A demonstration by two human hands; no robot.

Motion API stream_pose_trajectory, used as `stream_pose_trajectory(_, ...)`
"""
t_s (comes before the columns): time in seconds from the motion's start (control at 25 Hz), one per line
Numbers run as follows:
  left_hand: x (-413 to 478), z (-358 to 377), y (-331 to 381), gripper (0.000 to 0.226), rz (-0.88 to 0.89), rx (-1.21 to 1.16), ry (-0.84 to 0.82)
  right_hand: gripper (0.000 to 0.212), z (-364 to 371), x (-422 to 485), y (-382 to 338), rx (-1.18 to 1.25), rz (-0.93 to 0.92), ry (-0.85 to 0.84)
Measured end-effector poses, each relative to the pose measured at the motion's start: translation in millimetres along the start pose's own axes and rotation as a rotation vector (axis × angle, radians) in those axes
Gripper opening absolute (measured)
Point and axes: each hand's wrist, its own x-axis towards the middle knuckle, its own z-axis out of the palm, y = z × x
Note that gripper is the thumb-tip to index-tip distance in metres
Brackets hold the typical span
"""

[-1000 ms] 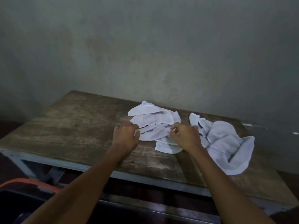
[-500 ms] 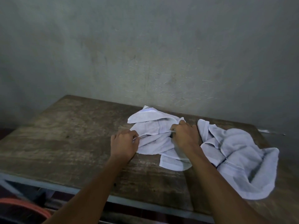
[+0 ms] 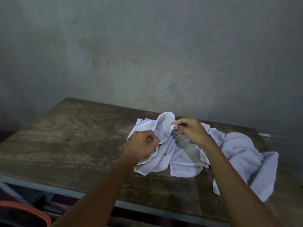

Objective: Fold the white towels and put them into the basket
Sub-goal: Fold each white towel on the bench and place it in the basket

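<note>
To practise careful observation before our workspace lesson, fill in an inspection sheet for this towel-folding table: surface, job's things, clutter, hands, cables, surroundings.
Surface: worn, stained wooden table.
Job's things: held towel partly raised off the table, unfolded; second towel crumpled to its right; orange rim at lower left, possibly the basket, mostly out of view.
Clutter: nothing seen.
Hands: left hand grips the held towel; right hand pinches its edge.
Cables: nothing seen.
Surroundings: scuffed grey wall behind the table.
</note>
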Motion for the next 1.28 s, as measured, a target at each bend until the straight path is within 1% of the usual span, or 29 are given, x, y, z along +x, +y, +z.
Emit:
stream_pose_trajectory(0.04,7.3,-1.4,2.7,0.029,0.017,0.000,0.074,0.025,-3.7,-3.9,-0.5,-0.014,-0.009,-0.059)
stream_pose_trajectory(0.08,15.4,-3.5,6.9,0.044,0.055,0.028,0.082,0.025,-7.3,-7.8,-2.1,-0.049,-0.022,-0.124)
stream_pose_trajectory(0.12,24.3,-4.5,7.6,0.055,0.097,0.072,0.036,0.025,-9.6,-10.5,-3.6,-0.090,-0.032,-0.187)
stream_pose_trajectory(0.16,32.0,-5.2,8.2,0.057,0.117,0.137,-0.033,0.026,-10.8,-12.3,-5.3,-0.115,-0.034,-0.242)
stream_pose_trajectory(0.24,37.9,-1.3,13.6,0.048,0.157,0.237,-0.121,0.027,-14.0,-16.0,-9.4,-0.164,-0.041,-0.326)
stream_pose_trajectory(0.32,37.6,2.5,18.7,0.030,0.197,0.255,-0.082,0.025,-19.0,-18.6,-13.3,-0.207,-0.046,-0.361)
stream_pose_trajectory(0.36,37.0,1.0,23.1,0.021,0.204,0.255,-0.045,0.020,-21.2,-20.1,-15.1,-0.197,-0.036,-0.353)
stream_pose_trajectory(0.44,38.4,-4.2,27.1,0.013,0.203,0.244,-0.027,0.008,-22.9,-23.2,-18.7,-0.111,-0.003,-0.281)
stream_pose_trajectory(0.48,40.8,-7.8,29.4,0.013,0.201,0.230,-0.043,0.007,-22.6,-24.2,-20.7,-0.056,0.008,-0.236)
stream_pose_trajectory(0.56,46.1,-14.8,35.7,0.014,0.207,0.204,-0.061,0.016,-21.6,-23.3,-22.9,0.006,0.014,-0.191)
stream_pose_trajectory(0.64,49.1,-21.3,42.1,0.012,0.192,0.208,-0.047,0.020,-21.2,-21.5,-27.2,-0.021,0.005,-0.226)
stream_pose_trajectory(0.76,50.0,-29.8,51.4,0.014,0.187,0.173,-0.057,0.009,-27.9,-23.4,-38.1,-0.080,-0.010,-0.240)
stream_pose_trajectory(0.8,49.3,-33.4,56.8,0.014,0.214,0.206,-0.071,0.010,-32.4,-26.4,-42.5,-0.109,-0.030,-0.237)
stream_pose_trajectory(0.88,46.8,-47.4,67.7,0.016,0.294,0.362,-0.097,0.019,-43.3,-34.2,-56.4,-0.176,-0.076,-0.218)
stream_pose_trajectory(0.96,43.3,-71.6,77.6,0.018,0.336,0.520,-0.118,0.024,-60.7,-42.9,-77.6,-0.234,-0.103,-0.150)
stream_pose_trajectory(1.04,37.3,-103.6,87.2,0.019,0.326,0.632,-0.108,0.026,-80.7,-52.5,-108.7,-0.290,-0.130,-0.101)
stream_pose_trajectory(1.16,35.0,-154.0,107.6,0.021,0.301,0.756,-0.087,0.027,-102.3,-63.4,-159.8,-0.411,-0.178,-0.117)
stream_pose_trajectory(1.28,30.2,-209.3,136.9,0.021,0.286,0.832,-0.045,0.027,-119.7,-80.7,-211.7,-0.406,-0.223,-0.030)
